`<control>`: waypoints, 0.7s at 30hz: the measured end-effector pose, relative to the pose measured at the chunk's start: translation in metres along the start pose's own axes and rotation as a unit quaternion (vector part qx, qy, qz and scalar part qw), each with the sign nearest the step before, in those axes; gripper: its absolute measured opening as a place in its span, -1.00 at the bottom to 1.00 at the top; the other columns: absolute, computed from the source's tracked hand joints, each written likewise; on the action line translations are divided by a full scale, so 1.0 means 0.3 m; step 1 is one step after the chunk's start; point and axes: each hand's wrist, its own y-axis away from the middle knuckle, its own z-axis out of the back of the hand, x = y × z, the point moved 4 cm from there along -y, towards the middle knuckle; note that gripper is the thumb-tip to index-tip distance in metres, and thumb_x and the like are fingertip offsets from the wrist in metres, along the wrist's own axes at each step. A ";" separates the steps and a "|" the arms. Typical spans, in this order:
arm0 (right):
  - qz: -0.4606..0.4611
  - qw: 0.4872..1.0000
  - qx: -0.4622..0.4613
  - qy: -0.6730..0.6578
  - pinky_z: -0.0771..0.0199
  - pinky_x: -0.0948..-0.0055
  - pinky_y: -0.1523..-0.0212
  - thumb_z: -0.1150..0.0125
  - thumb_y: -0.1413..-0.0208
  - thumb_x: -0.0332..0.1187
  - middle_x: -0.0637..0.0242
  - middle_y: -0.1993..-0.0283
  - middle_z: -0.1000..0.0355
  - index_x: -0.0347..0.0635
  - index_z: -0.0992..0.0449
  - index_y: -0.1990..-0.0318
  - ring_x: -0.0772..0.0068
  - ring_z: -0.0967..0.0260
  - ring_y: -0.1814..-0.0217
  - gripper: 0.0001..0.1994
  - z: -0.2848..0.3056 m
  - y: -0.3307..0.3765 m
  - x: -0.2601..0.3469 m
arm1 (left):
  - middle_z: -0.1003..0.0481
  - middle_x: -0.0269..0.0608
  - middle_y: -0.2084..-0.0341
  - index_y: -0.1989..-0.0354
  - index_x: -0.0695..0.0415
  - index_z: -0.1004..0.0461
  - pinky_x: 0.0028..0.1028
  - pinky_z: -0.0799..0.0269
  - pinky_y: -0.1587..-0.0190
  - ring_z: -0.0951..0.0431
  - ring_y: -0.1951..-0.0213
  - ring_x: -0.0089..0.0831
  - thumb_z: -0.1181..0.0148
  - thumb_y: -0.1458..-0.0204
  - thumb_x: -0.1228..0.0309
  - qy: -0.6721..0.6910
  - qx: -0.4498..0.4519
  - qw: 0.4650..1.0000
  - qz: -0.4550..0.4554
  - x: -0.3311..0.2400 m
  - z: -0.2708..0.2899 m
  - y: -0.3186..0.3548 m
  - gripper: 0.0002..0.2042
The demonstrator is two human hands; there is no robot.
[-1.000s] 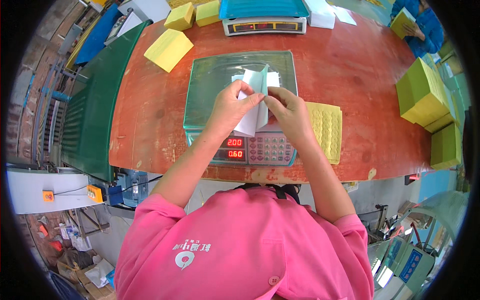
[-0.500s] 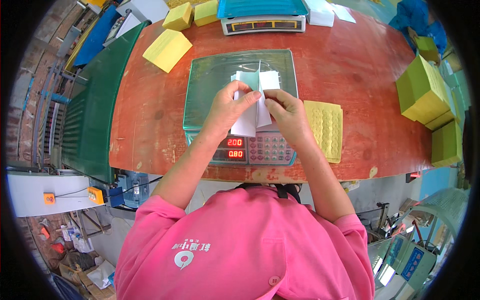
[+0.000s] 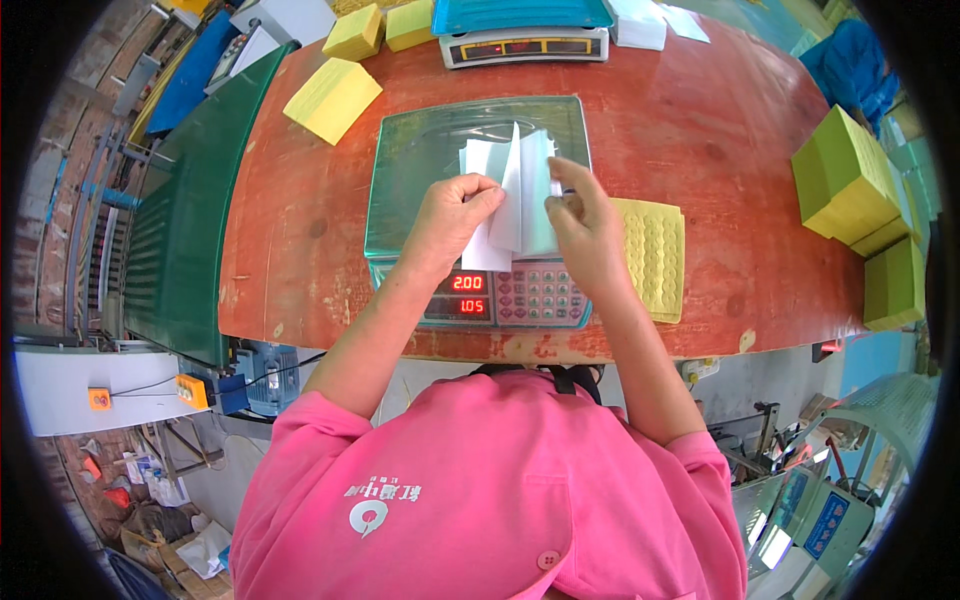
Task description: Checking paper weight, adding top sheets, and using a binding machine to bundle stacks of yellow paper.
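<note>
Over the scale [image 3: 412, 180], the left hand [image 3: 448, 215] pinches the white sheets [image 3: 507, 220] and the right hand [image 3: 592, 222] curls at their edge, its grip indeterminable from where I stand; slackened fingers [image 3: 482, 186] could spill them.

White paper sheets [image 3: 511, 205], loosely fanned open

Paper sheets [image 3: 485, 245] over nr scale [image 3: 405, 190]; stack [image 3: 655, 260] just R; 2nd scale [image 3: 525, 48] behind, on tbl [image 3: 290, 250].
</note>
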 end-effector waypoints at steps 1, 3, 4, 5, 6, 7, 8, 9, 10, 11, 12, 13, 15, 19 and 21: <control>0.087 0.991 -0.046 0.089 -0.48 0.43 0.20 -0.10 -0.14 -0.51 0.12 0.13 -0.49 -0.28 -0.42 -0.08 0.35 -0.46 0.16 -0.67 0.017 0.004 0.028 | -0.49 -0.40 0.42 0.30 0.28 -0.55 -0.60 -0.33 0.28 -0.41 0.34 -0.67 -0.21 -0.12 0.40 -0.013 -0.009 1.000 0.012 0.004 0.002 0.000 -0.84; 0.105 0.987 -0.055 0.106 -0.49 0.38 0.19 -0.12 -0.13 -0.51 0.10 0.14 -0.49 -0.29 -0.43 -0.04 0.28 -0.48 0.18 -0.70 0.032 0.008 0.106 | -0.50 -0.39 0.44 0.30 0.28 -0.55 -0.59 -0.33 0.28 -0.41 0.35 -0.67 -0.20 -0.12 0.41 -0.027 -0.025 0.999 0.025 0.010 0.016 0.009 -0.85; 0.121 0.982 -0.072 0.126 -0.51 0.33 0.19 -0.14 -0.12 -0.51 0.08 0.15 -0.49 -0.30 -0.45 0.00 0.21 -0.50 0.20 -0.72 0.045 0.014 0.138 | -0.50 -0.38 0.44 0.29 0.27 -0.55 -0.59 -0.34 0.29 -0.42 0.35 -0.66 -0.19 -0.12 0.42 -0.025 -0.024 0.999 0.032 0.006 0.013 0.012 -0.85; 0.120 0.982 -0.074 0.127 -0.51 0.33 0.19 -0.14 -0.12 -0.51 0.08 0.15 -0.49 -0.30 -0.45 0.00 0.21 -0.50 0.20 -0.72 0.040 0.014 0.138 | -0.51 -0.37 0.43 0.29 0.27 -0.55 -0.58 -0.35 0.29 -0.43 0.35 -0.66 -0.19 -0.12 0.43 -0.023 -0.023 0.999 0.040 0.003 0.010 0.017 -0.86; 0.077 0.992 -0.019 0.095 -0.51 0.30 0.21 -0.15 -0.13 -0.48 0.04 0.14 -0.49 -0.31 -0.45 0.01 0.17 -0.51 0.22 -0.73 0.013 0.005 0.124 | -0.51 -0.37 0.43 0.29 0.27 -0.55 -0.58 -0.35 0.29 -0.43 0.35 -0.66 -0.19 -0.12 0.43 -0.024 -0.021 0.999 0.041 -0.004 0.008 0.023 -0.86; 0.035 0.997 0.034 0.065 -0.51 0.27 0.22 -0.16 -0.13 -0.46 0.01 0.14 -0.48 -0.32 -0.46 0.01 0.14 -0.52 0.24 -0.73 -0.010 -0.009 0.109 | -0.51 -0.35 0.42 0.28 0.26 -0.55 -0.58 -0.36 0.28 -0.44 0.34 -0.65 -0.17 -0.13 0.43 -0.019 -0.015 0.999 0.046 -0.014 0.002 0.022 -0.86; 0.037 0.991 0.051 0.117 -0.51 0.25 0.27 -0.17 -0.15 -0.36 -0.04 0.20 -0.50 -0.36 -0.47 0.04 0.10 -0.53 0.32 -0.71 -0.025 -0.021 0.091 | -0.51 -0.34 0.41 0.28 0.26 -0.55 -0.58 -0.37 0.26 -0.45 0.34 -0.64 -0.14 -0.15 0.43 -0.013 -0.009 0.999 0.051 -0.018 -0.003 0.021 -0.85; 0.037 0.991 0.048 0.118 -0.51 0.25 0.27 -0.17 -0.15 -0.36 -0.04 0.20 -0.50 -0.36 -0.47 0.04 0.10 -0.53 0.32 -0.71 -0.030 -0.028 0.082 | -0.51 -0.34 0.41 0.28 0.26 -0.55 -0.58 -0.37 0.26 -0.45 0.34 -0.64 -0.14 -0.15 0.43 -0.014 -0.006 0.999 0.050 -0.014 -0.005 0.021 -0.85; 0.009 0.990 0.060 0.126 -0.51 0.24 0.28 -0.18 -0.15 -0.30 -0.05 0.25 -0.51 -0.39 -0.47 0.05 0.09 -0.53 0.32 -0.67 -0.039 -0.035 0.070 | -0.52 -0.33 0.39 0.27 0.26 -0.55 -0.57 -0.38 0.24 -0.46 0.32 -0.64 -0.11 -0.16 0.44 0.016 -0.004 0.999 0.043 -0.008 -0.001 0.023 -0.85; -0.018 0.988 0.072 0.133 -0.50 0.23 0.29 -0.19 -0.15 -0.24 -0.06 0.29 -0.52 -0.41 -0.47 0.05 0.08 -0.53 0.32 -0.64 -0.046 -0.042 0.054 | -0.52 -0.31 0.37 0.26 0.25 -0.55 -0.57 -0.39 0.22 -0.46 0.31 -0.63 -0.08 -0.17 0.44 0.045 -0.001 0.998 0.037 -0.002 0.000 0.023 -0.84; -0.007 0.989 0.048 0.136 -0.44 0.43 0.46 -0.18 -0.19 -0.25 0.17 0.48 -0.49 -0.37 -0.48 0.02 0.47 -0.44 0.49 -0.65 -0.044 -0.050 0.033 | -0.52 -0.31 0.37 0.26 0.25 -0.55 -0.57 -0.39 0.22 -0.46 0.31 -0.63 -0.08 -0.17 0.44 0.046 -0.002 0.998 0.036 0.007 -0.001 0.020 -0.84; -0.005 0.989 0.051 0.136 -0.44 0.43 0.46 -0.18 -0.19 -0.25 0.17 0.48 -0.49 -0.37 -0.48 0.02 0.47 -0.44 0.49 -0.65 -0.042 -0.055 0.044 | -0.52 -0.31 0.35 0.23 0.24 -0.54 -0.56 -0.40 0.20 -0.47 0.30 -0.62 -0.05 -0.17 0.46 0.039 -0.006 0.999 0.022 0.012 0.004 0.021 -0.84; -0.098 0.989 0.080 0.081 -0.48 0.32 0.33 -0.22 -0.12 -0.24 -0.02 0.44 -0.51 -0.42 -0.50 0.14 0.21 -0.51 0.43 -0.66 -0.042 -0.062 0.048 | -0.52 -0.30 0.33 0.20 0.23 -0.54 -0.56 -0.41 0.19 -0.47 0.29 -0.61 -0.02 -0.16 0.48 0.033 -0.014 0.999 0.007 0.016 0.017 0.028 -0.83; -0.077 0.988 0.068 0.115 -0.45 0.35 0.37 -0.23 -0.11 -0.31 0.03 0.49 -0.50 -0.38 -0.53 0.27 0.33 -0.47 0.48 -0.76 -0.031 -0.073 0.028 | -0.47 -0.40 0.45 0.15 0.23 -0.54 -0.62 -0.32 0.33 -0.37 0.43 -0.70 0.01 -0.10 0.53 0.025 -0.049 0.998 -0.026 -0.014 0.035 0.042 -0.78; -0.033 0.991 -0.007 0.129 -0.44 0.35 0.39 -0.23 -0.09 -0.38 0.08 0.50 -0.48 -0.36 -0.52 0.36 0.38 -0.43 0.50 -0.83 0.020 -0.067 0.026 | -0.48 -0.39 0.37 0.08 0.21 -0.52 -0.64 -0.30 0.29 -0.35 0.40 -0.72 0.03 -0.08 0.57 -0.044 -0.077 0.996 -0.032 -0.070 0.044 0.072 -0.73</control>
